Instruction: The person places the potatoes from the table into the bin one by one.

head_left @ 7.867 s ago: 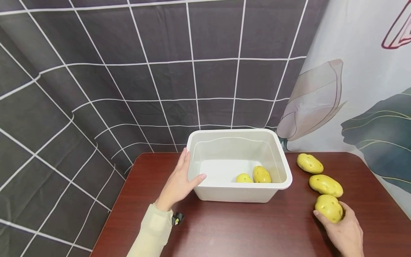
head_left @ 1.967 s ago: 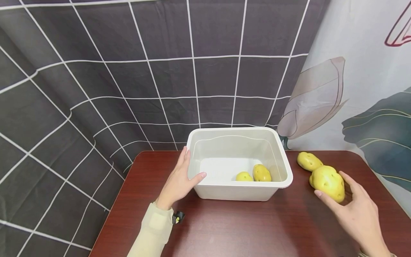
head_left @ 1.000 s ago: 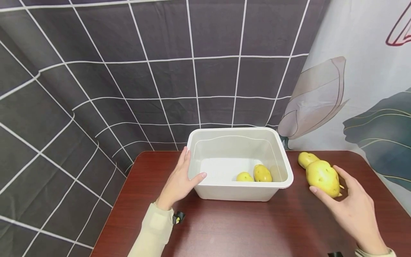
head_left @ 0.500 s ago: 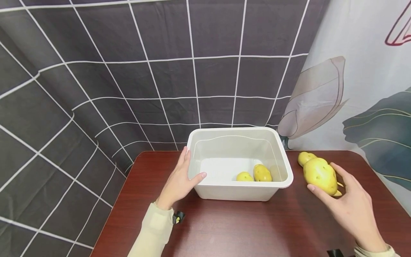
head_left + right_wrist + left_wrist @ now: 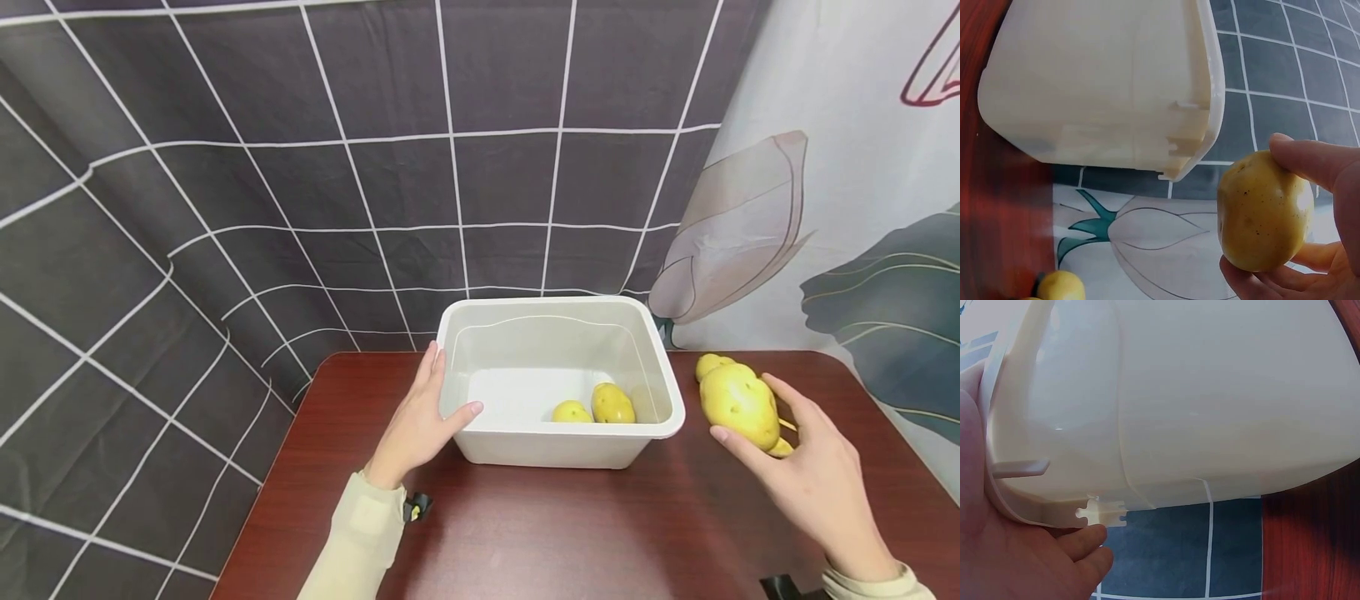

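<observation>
My right hand (image 5: pixel 813 475) grips a yellow potato (image 5: pixel 738 406) between thumb and fingers, in the air to the right of a white plastic tub (image 5: pixel 555 450). In the right wrist view the held potato (image 5: pixel 1265 211) is low on the right, with the tub (image 5: pixel 1091 81) beyond it. My left hand (image 5: pixel 412 425) rests on the tub's front left corner, fingers straight along the left side and thumb over the front rim. The left wrist view has the left hand (image 5: pixel 1029 556) at the tub's rim. Inside the tub lie two potatoes, one (image 5: pixel 612 404) rounder in view, another (image 5: pixel 572 412) half hidden.
Behind the held potato, a potato (image 5: pixel 709 364) shows in part at the back right of the brown table (image 5: pixel 525 533). Another potato (image 5: pixel 782 448) is mostly hidden by the held one and the right hand. A dark checked curtain (image 5: pixel 510 183) hangs behind the tub.
My right hand has lifted the nearest potato off the table and moved it up and leftward, closer to the tub. It now overlaps the other two potatoes. My left hand has stayed in place.
</observation>
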Tool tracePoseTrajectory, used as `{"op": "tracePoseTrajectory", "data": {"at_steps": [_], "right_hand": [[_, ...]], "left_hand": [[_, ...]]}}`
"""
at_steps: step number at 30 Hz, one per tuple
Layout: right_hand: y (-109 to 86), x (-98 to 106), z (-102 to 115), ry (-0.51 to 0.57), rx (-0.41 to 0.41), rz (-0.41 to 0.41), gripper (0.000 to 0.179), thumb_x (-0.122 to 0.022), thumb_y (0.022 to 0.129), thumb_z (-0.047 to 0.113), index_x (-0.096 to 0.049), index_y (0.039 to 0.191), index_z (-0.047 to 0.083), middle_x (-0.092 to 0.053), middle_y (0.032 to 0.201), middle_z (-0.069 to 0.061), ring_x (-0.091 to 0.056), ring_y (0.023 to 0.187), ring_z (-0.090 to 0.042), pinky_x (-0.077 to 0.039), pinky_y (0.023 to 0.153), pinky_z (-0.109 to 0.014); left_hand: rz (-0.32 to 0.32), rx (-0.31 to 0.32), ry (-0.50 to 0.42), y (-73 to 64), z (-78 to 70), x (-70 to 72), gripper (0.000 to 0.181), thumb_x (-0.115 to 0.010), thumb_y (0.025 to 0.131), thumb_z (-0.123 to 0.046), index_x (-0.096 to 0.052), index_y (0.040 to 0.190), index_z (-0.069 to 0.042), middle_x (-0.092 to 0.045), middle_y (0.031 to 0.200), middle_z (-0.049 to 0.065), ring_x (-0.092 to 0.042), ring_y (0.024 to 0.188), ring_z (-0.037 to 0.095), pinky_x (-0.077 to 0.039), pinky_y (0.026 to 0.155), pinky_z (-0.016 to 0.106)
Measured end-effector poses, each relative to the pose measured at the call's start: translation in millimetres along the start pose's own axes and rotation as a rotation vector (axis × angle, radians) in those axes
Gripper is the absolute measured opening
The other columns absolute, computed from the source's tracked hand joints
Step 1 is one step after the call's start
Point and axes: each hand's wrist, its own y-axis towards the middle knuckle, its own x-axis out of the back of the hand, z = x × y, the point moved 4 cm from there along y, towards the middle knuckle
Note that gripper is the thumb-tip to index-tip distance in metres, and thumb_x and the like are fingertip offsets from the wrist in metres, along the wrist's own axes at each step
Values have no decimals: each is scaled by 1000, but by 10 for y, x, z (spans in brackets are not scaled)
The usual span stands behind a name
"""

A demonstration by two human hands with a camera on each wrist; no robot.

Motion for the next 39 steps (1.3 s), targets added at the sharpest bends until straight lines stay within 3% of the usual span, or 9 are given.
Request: {"op": "tracePoseTrajectory", "data": {"at_steps": [5, 11, 14, 18, 39], "right_hand": [[12, 5, 38, -2, 3, 14, 92, -92, 72, 29, -47, 149, 7, -57, 132, -26, -54, 107, -42, -31, 71, -9], [33, -1, 71, 7, 15, 23, 92, -93, 72, 30, -48, 149, 7, -57, 132, -27, -56, 106, -41, -30, 72, -3], [45, 0, 83, 19, 31, 17, 91, -93, 71, 29, -50, 147, 7, -59, 129, -26, -59, 102, -11, -30, 72, 0], [59, 5, 108, 39, 54, 8, 89, -94, 69, 27, -52, 146, 7, -61, 126, -24, -37, 93, 24, -31, 73, 2], [92, -44, 256, 103, 113, 24, 87, -95, 68, 24, -55, 144, 11, -61, 125, -18, -40, 99, 24, -34, 77, 4]], "left_hand": [[3, 5, 1, 3, 3, -1, 100, -59, 92, -64, -16, 161, -6, -1, 169, -3, -15, 152, 21, -28, 117, 49], [0, 2, 1, 5, 2, -2, 100, -60, 92, -63, -16, 161, -6, -1, 169, -2, -16, 152, 21, -28, 117, 49], [-2, -3, 0, 6, 3, -1, 99, -60, 92, -63, -16, 161, -6, -2, 169, -1, -16, 152, 22, -28, 117, 49], [-3, -7, -2, 6, 2, 3, 99, -60, 92, -62, -16, 161, -6, -2, 169, 0, -16, 152, 22, -28, 117, 50], [-6, -3, -6, 2, -2, 0, 99, -60, 92, -62, -17, 161, -6, -3, 169, -2, -17, 152, 22, -29, 116, 50]]}}
